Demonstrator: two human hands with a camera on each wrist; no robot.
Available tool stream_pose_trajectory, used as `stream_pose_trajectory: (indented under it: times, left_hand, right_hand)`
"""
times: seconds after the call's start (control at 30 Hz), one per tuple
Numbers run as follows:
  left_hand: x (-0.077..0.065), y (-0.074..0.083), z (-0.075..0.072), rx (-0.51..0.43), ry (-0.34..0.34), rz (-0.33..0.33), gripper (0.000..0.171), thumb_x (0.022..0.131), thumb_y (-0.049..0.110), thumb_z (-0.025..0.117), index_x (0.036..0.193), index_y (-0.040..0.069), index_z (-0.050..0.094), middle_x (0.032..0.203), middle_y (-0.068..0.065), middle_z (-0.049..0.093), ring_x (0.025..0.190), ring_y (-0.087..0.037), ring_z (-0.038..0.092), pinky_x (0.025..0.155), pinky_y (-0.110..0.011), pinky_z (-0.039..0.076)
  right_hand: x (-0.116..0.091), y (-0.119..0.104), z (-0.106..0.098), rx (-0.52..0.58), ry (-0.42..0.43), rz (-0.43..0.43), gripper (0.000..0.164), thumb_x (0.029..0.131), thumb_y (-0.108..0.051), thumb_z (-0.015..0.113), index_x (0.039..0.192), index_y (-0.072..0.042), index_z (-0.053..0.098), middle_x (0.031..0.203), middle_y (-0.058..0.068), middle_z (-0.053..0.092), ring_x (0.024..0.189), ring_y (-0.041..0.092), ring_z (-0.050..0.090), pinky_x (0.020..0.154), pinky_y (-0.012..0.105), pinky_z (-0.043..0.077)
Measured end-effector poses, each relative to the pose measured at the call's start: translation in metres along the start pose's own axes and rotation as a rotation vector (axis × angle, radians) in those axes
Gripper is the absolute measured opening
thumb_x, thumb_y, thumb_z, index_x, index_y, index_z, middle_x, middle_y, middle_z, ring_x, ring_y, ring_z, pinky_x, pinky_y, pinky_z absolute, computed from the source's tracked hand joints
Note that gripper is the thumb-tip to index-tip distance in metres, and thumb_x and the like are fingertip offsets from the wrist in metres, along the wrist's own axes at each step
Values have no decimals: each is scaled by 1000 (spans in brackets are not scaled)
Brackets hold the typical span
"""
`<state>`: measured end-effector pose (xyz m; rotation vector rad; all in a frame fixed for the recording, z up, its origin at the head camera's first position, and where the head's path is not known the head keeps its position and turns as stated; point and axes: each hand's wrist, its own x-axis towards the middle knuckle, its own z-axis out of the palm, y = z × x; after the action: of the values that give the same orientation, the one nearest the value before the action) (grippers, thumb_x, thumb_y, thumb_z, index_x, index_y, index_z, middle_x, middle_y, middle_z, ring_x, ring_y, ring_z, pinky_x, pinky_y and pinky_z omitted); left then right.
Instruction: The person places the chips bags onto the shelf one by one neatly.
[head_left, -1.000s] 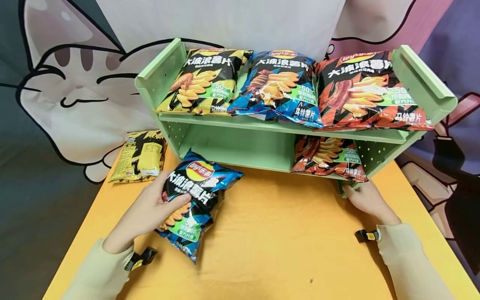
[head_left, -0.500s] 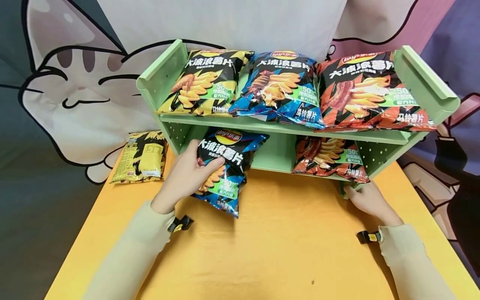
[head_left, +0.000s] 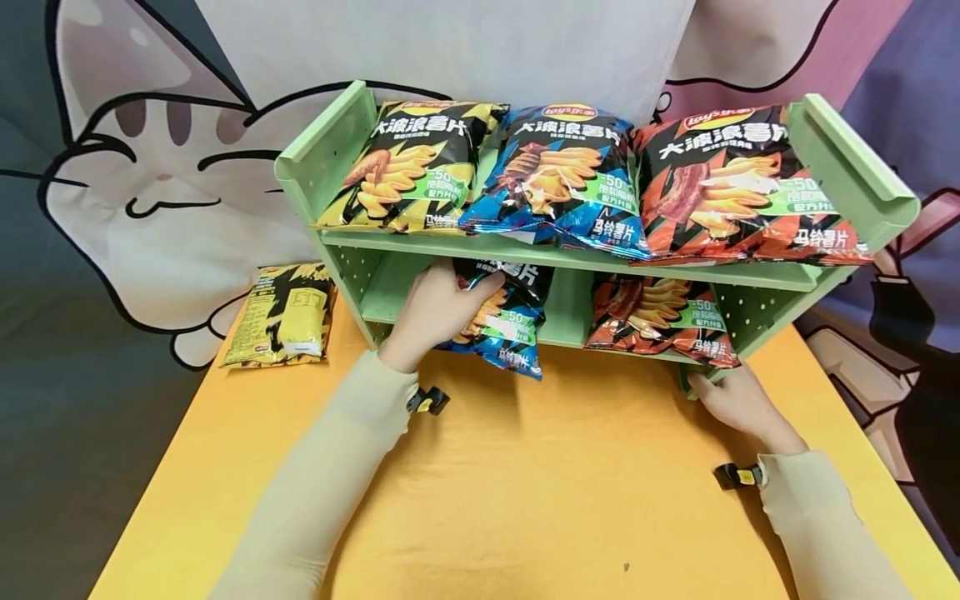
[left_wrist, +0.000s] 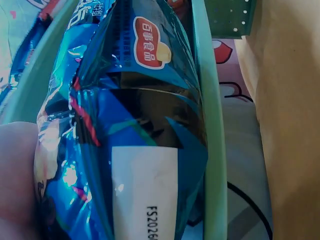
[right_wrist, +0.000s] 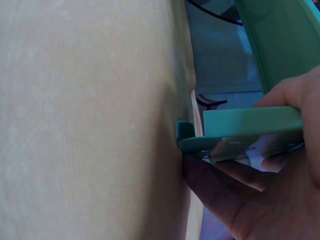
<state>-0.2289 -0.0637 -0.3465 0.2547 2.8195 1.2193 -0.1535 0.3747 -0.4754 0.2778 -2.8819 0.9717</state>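
Observation:
My left hand (head_left: 435, 308) grips a blue bag of potato chips (head_left: 506, 321) by its left side, thumb across the front. The bag is partly inside the lower level of the green shelf rack (head_left: 375, 241), its bottom end jutting past the front edge; the upper shelf hides its top. In the left wrist view the blue chip bag (left_wrist: 150, 115) shows its back and white label. My right hand (head_left: 738, 400) holds the rack's lower right leg; in the right wrist view fingers curl about that green leg (right_wrist: 250, 122).
A red chip bag (head_left: 660, 321) lies on the lower level at right. Yellow (head_left: 412, 167), blue (head_left: 558, 179) and red (head_left: 742, 183) chip bags fill the upper level. Another yellow bag (head_left: 277, 317) lies on the orange table (head_left: 585, 483), left of the rack.
My left hand has carried the blue chip bag from over the table up and rightward into the lower level. My right hand stays on the rack's leg.

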Motion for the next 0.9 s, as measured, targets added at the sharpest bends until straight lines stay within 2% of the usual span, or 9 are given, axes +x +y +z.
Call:
stream_pose_trajectory:
  times: [0.13,0.23,0.33,0.4,0.47,0.53,0.7,0.8,0.9]
  left_hand:
    - [12,9,9,7,12,-14,66,95,69,58,128,12,59,75,-3,50,57,-22,46,54,-37,36]
    - [20,14,16,23,30,2,80,97,67,58,157,16,41,121,-10,65,77,-23,56,65,-38,44]
    - [26,18,22,32,54,44,72,99,61,59,154,16,46,136,-11,62,80,-22,56,63,-36,42]
    - [29,20,26,43,68,67,61,99,58,60,142,15,58,106,-9,66,70,-19,52,55,-33,36]
    - [32,22,30,68,83,91,50,100,56,60,124,13,66,75,-3,51,55,-18,43,48,-31,26]
    - [34,23,33,96,92,100,46,100,57,60,112,12,67,61,2,34,46,-15,32,44,-29,20]
    - [36,26,38,168,90,106,45,101,59,56,89,15,63,51,7,24,41,-12,22,41,-27,15]
    - [36,30,42,217,60,74,56,101,63,52,66,19,51,49,6,24,40,-12,20,41,-28,14]
    - [36,34,46,250,27,40,65,101,67,48,57,20,39,47,6,26,39,-12,21,41,-28,13]
  right_hand:
    - [1,1,1,38,-4,-14,67,98,-5,60,160,-6,34,154,33,41,128,45,45,108,57,36]
    - [2,2,1,59,-3,-30,70,98,-3,59,162,-8,31,157,33,37,133,48,41,111,62,33]
    - [1,3,2,36,7,-32,64,97,-4,60,158,-3,37,151,35,43,125,46,45,106,57,37]
    - [1,3,2,16,13,-30,61,97,-5,60,155,-1,40,148,35,45,122,45,47,104,48,39]
    - [1,3,1,-2,19,-25,59,97,-5,61,153,0,43,145,34,48,117,43,49,100,44,39]
    - [2,4,1,8,12,-29,62,97,-5,61,155,-1,40,148,35,46,121,45,48,103,49,40]
    - [3,5,2,43,-5,-37,70,98,-4,59,162,-5,30,154,38,37,133,56,40,106,75,33]
    - [3,5,2,50,0,-42,71,98,-3,58,162,-7,30,156,36,36,135,54,39,111,71,31]
    - [2,5,3,48,15,-52,68,97,-2,59,160,-5,34,154,34,39,132,49,41,116,55,32]
